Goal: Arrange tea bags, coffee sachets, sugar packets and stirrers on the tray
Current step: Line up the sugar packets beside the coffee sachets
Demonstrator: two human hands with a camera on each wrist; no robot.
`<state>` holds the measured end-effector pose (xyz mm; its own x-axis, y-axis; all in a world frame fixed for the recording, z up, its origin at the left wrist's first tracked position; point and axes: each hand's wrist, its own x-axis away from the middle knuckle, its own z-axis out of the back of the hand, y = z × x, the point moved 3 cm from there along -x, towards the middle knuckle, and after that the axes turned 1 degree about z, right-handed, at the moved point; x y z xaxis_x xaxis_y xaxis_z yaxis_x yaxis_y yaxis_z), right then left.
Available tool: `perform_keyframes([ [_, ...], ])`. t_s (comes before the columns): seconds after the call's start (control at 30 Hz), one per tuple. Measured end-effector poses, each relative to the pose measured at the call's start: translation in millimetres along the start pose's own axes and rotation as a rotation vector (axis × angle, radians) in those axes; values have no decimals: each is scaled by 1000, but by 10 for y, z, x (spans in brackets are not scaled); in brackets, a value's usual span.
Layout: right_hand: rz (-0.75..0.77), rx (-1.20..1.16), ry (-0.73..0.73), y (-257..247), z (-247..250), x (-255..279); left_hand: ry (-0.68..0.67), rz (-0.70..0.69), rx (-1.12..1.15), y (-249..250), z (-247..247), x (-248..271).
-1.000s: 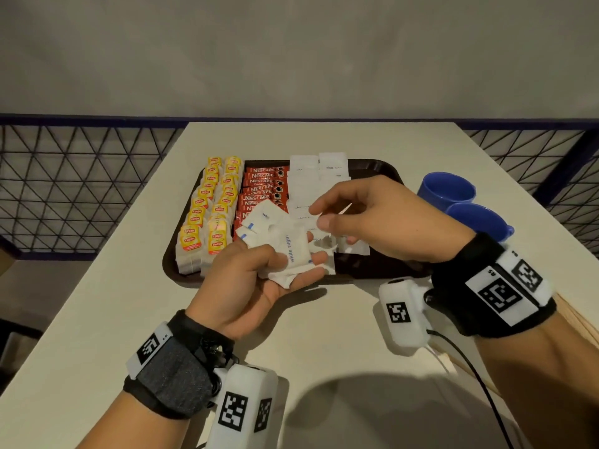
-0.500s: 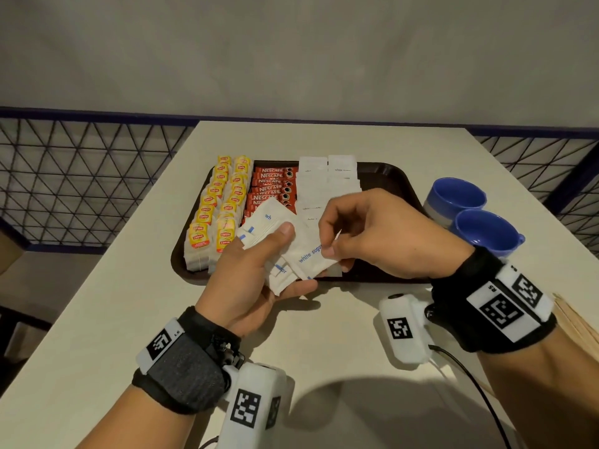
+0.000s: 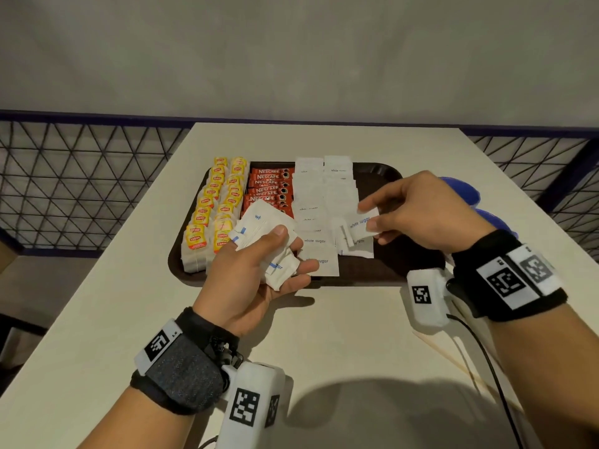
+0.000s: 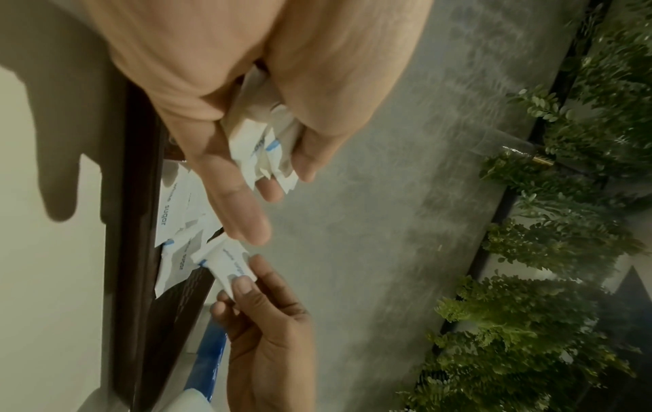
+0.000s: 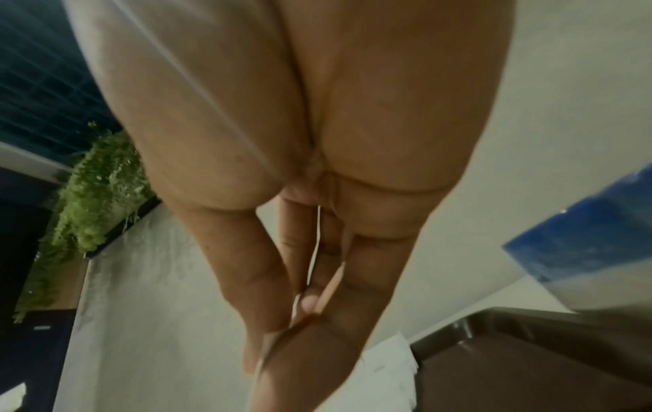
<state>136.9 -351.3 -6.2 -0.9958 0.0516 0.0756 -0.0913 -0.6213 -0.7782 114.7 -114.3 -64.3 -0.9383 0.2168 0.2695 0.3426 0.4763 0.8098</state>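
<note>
A: Sugar packets point(image 3: 324, 202) are filling two columns on the tray point(image 3: 382, 268), right of the red coffee sachets point(image 3: 270, 189) and the yellow tea bags point(image 3: 212, 207). One single packet point(image 3: 361, 225) is being pinched between the thumb and fingers of the right hand point(image 3: 418, 212), hanging just above the near end of the right column.

B: And the left hand point(image 3: 256, 273)?

A: It is curling round a loose fan of spare packets point(image 3: 265, 241), thumb pressing on top, hovering over the tray's near left corner.

B: How would you be placing this one?

A: I am judging it best to lay it flat, print up, overlapping the packet below like the rest of the column, and to be letting go only once it is resting square. These packets are thin and floppy, so a pinch at one edge is probably letting the far end droop; lowering that end first should help.

B: Room to move?

A: The right side of the tray is lying bare, so the hand is having free space there. The blue cups point(image 3: 460, 192) are sitting just beyond the tray's right rim, partly hidden behind the wrist, so a wide swing outward is risking a knock. The wooden stirrers point(image 3: 453, 358) are lying on the table point(image 3: 340, 351) under the right forearm, not yet on the tray.
</note>
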Motion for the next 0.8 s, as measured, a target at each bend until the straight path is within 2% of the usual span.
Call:
perform_keyframes([
  [0.13,-36,18,-95,78,-120,-58,10,0,-8,-8,6,-7],
  [0.27,-96,121,-125,163,-165,-94,19,-5,-11,-6,13,-12],
  [0.5,-76,322,-33,178,-157,-111,12,-1,1,-16,13,-28],
  [0.7,-87,339,5,153,-76,-90,-12,0,19,-20,13,-44],
  [0.8,-114,315,-37,175,-118,-105,-31,16,16,-31,10,-46],
])
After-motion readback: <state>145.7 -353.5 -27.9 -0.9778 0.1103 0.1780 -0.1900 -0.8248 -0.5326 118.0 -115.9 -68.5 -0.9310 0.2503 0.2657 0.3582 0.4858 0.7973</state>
